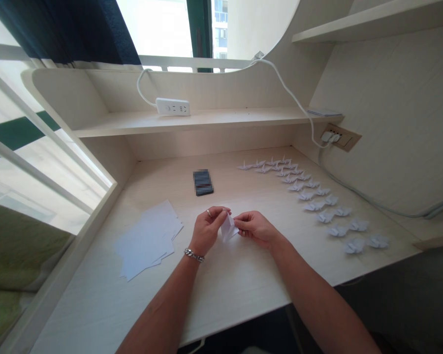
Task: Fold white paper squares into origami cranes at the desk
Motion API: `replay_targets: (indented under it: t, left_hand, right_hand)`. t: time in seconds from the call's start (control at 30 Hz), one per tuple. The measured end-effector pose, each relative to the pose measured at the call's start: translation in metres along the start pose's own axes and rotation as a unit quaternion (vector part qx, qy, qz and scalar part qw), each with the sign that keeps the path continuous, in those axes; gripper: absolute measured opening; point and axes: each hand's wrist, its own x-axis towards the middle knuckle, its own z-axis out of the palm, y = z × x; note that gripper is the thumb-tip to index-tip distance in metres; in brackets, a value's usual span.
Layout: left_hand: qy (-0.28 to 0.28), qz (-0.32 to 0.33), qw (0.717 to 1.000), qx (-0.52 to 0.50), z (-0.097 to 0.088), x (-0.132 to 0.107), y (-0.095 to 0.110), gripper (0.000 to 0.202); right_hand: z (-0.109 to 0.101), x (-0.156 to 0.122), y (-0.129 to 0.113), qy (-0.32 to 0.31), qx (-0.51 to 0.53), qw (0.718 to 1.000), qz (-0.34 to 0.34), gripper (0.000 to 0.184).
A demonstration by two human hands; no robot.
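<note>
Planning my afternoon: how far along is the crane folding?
Done: two rows of folded cranes lie on the right of the desk. In hand: the left hand and right hand pinch a part-folded sheet. Left: a stack of flat sheets on the left.

no readable text anywhere: folded paper and sheet stack are plain white, power strip markings too small to read, dark block on the desk is blurred out
</note>
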Motion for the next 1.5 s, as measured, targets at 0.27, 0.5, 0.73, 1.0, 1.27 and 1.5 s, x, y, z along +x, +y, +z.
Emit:
replay_targets:
  t: [0.27, 0.5, 0.73, 1.0, 1.27, 1.5]
  left_hand:
    - [-0.041, -0.123, 0.985, -0.117, -0.002, 0.000, 0.000, 0.032]
    - [-0.058, -0.142, 0.985, -0.082, 0.006, -0.002, -0.004, 0.040]
    - [0.051, -0.073, 0.996, 0.025, 0.003, 0.001, -0.009, 0.039]
    - [0.061, 0.005, 0.984, 0.168, 0.005, -0.003, -0.011, 0.029]
    - [0.045, 0.013, 0.987, 0.153, 0.008, -0.005, -0.010, 0.030]
    - [0.061, -0.007, 0.990, 0.123, 0.004, -0.001, -0.011, 0.026]
  right_hand:
    - [0.003, 0.000, -0.004, 0.046, 0.031, 0.998, -0.038, 0.035]
    - [0.005, 0.004, 0.000, 0.086, -0.007, 0.993, -0.080, 0.038]
    - [0.014, 0.001, 0.003, 0.111, -0.208, 0.952, -0.195, 0.049]
    - [0.023, -0.004, 0.006, 0.203, -0.363, 0.848, -0.330, 0.023]
    - [0.027, -0.005, 0.005, 0.202, -0.396, 0.829, -0.339, 0.026]
    - [0.023, -0.005, 0.001, 0.146, -0.305, 0.898, -0.283, 0.022]
